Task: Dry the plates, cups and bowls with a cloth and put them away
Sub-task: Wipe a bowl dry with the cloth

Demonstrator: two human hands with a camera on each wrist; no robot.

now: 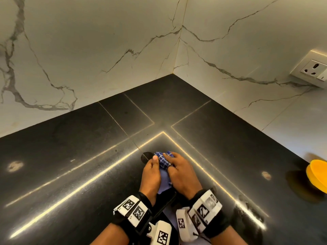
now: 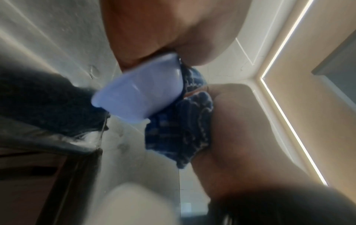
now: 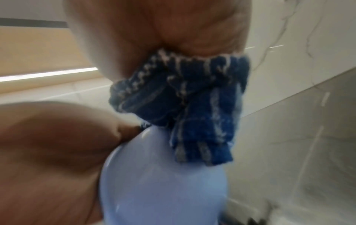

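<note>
Cup [image 2: 138, 89] front and centre, one pale lavender plastic one, held up over the black countertop [image 1: 70, 156] in the corner between two marble-look walls [image 1: 88, 50]. Largest first, though: counter spanning the whole lower view, streaked with bright reflected light lines, nothing standing on it in the middle. One yellow-orange dish [image 1: 317, 175] at the far right edge, contents not visible from this angle. One white wall socket [image 1: 313, 68] up on the right wall.

Back to the cup: tipped on its side between the two hands, one blue checked cloth [image 3: 185, 106] bunched against its upper end. Can't tell whether any of the cloth is stuffed inside, too blurry in both wrist views. Nothing else visible in it.

Left hand [image 1: 151, 174] wrapped around the cup's side, thumb lying forward along the cloth. Right hand [image 1: 180, 172] curled over the cloth, fingers pinching the wad against the cup. Both wrists close together, strapped with black bands carrying white marker blocks. So: one cup, one cloth, one dish, two hands, both busy gripping.
</note>
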